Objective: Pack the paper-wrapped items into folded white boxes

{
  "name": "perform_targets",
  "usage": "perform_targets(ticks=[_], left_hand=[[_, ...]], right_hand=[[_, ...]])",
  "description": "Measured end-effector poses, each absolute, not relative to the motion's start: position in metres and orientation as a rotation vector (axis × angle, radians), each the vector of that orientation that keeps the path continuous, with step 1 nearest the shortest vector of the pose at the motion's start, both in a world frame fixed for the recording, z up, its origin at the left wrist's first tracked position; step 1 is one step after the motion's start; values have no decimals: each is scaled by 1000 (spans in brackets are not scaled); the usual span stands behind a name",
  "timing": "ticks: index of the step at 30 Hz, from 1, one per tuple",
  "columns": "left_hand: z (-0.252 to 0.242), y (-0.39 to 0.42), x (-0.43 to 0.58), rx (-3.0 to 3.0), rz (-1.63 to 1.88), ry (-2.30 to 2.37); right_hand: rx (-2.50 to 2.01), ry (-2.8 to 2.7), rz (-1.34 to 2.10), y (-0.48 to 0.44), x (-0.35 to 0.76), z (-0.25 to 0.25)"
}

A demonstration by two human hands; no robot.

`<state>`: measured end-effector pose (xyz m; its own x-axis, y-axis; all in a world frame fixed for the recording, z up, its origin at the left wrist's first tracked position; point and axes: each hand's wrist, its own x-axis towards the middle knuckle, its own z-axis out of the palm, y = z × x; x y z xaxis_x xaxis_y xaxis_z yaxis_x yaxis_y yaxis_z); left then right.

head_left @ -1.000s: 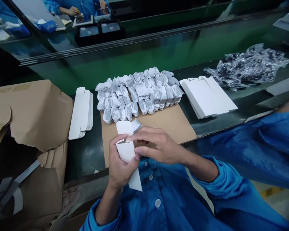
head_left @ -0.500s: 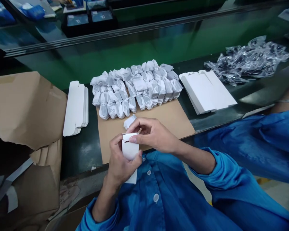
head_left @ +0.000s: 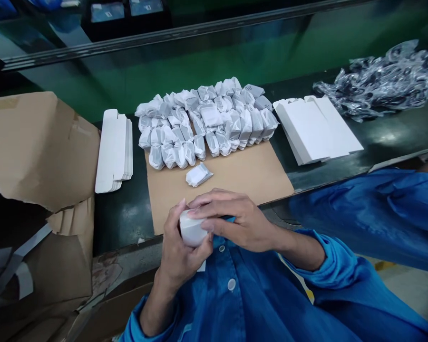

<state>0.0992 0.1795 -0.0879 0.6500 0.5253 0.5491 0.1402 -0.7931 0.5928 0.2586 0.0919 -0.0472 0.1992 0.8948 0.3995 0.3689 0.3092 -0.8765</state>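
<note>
A small white cardboard box (head_left: 193,231) stands upright in my left hand (head_left: 181,249), whose fingers and thumb wrap round its sides. Across the box's top end lie the fingers of my right hand (head_left: 235,219), pressing on the closed end with the thumb side at the near right edge. The lower part of the box is mostly hidden behind my left hand. Just beyond my hands, a single wrapped packet (head_left: 199,175) in white paper lies on a brown cardboard sheet (head_left: 242,170). Rows of similar wrapped packets (head_left: 210,116) cover the sheet's far part.
Flat white box blanks (head_left: 111,152) are stacked at left, beside a torn brown carton (head_left: 39,147). More folded white boxes (head_left: 317,128) lie at right. Behind them is a heap of clear plastic bags (head_left: 385,83) with dark contents. A person's blue sleeve (head_left: 360,204) is at right.
The box's top flap, partly raised before, is now down under my right fingers. My hands have shifted slightly nearer to me, uncovering the single packet.
</note>
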Motion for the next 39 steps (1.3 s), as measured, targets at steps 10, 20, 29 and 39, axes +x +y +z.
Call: perform_targets(ticks=[10,20,29,39], left_hand=[[-101,173,84,2266,851,499],[-112,248,109,1358,1200,1096],[-91,249,73,2750,713,457],[-84,255,112,3107,55,-153]], right_hand=[[-1414,-1634,141,89,233,-77],[-1882,-2307,-189,146,287,-77],[-1915,-1613,263,94,327,-75],[-2225,-1539,115,53,328,-86]])
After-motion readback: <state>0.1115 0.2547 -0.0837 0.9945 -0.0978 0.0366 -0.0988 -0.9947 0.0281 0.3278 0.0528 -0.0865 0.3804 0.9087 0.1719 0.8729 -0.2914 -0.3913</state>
